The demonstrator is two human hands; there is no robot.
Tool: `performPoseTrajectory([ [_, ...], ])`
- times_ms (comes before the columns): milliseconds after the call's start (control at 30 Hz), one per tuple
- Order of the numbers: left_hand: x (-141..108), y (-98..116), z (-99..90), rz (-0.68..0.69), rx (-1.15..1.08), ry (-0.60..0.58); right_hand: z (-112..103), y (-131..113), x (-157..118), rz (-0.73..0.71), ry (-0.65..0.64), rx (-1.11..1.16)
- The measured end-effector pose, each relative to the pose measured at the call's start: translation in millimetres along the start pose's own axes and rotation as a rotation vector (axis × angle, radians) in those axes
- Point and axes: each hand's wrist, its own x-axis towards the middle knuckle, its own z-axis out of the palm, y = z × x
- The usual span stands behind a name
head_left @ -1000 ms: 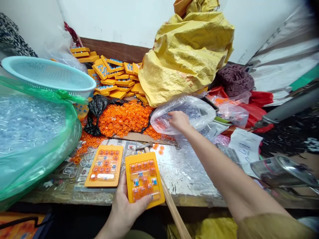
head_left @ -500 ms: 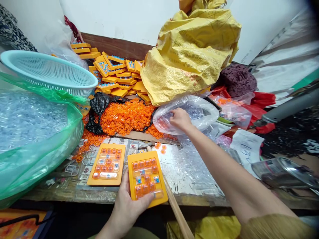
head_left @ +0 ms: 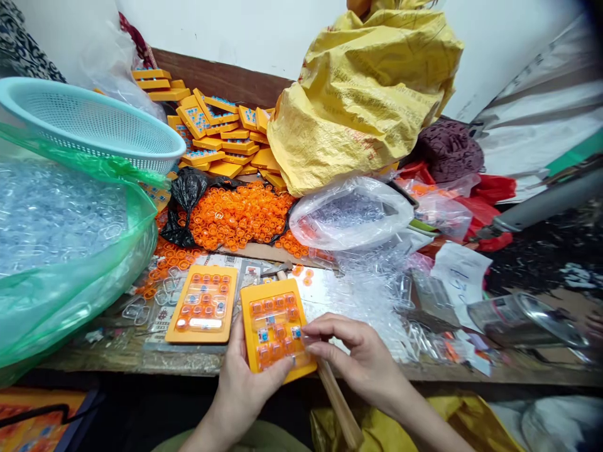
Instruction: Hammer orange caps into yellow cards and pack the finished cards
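Note:
My left hand (head_left: 254, 376) grips a yellow plastic panel (head_left: 277, 289) by its lower left edge, thumb across the front. Rows of orange caps and clear pieces sit in the panel. At its right edge my right hand (head_left: 353, 351) is pinched, its fingertips beside a blue-centred square on the panel; what it holds looks clear and is too small to make out. Left of these lies a second yellow panel (head_left: 202, 307), flat on the bench, fitted with similar orange and clear pieces. Under my right hand runs a hammer's wooden handle (head_left: 339, 408).
Loose orange rings (head_left: 240, 213) spill from a black bag. Beside them sits a white plastic bag (head_left: 301, 235) of small clear parts. A green bag (head_left: 136, 251) of clear pieces and a blue basket (head_left: 155, 141) are at left. Stacked yellow panels (head_left: 207, 144) and a yellow sack (head_left: 367, 100) stand behind.
My right hand has come out of the white bag, back to the right edge of the held panel. My left hand keeps its grip on that panel.

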Motion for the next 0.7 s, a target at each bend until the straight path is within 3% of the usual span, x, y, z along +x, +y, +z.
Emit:
performPoseTrajectory([
  [100,-4,-5,0.5,0.039,0.069,0.017,11,4,-4,-0.063,0.086,-0.030],
  [300,-17,-5,-1.1,0.071,0.179,0.161,27,-5,-7,-0.112,0.318,-0.015],
  [567,-20,-5,-21.9,0.026,0.179,0.143,30,-8,4,-0.004,0.285,0.224],
  [700,-25,-5,-28.2,0.119,0.142,0.219,34,-19,14,0.158,0.321,0.301],
])
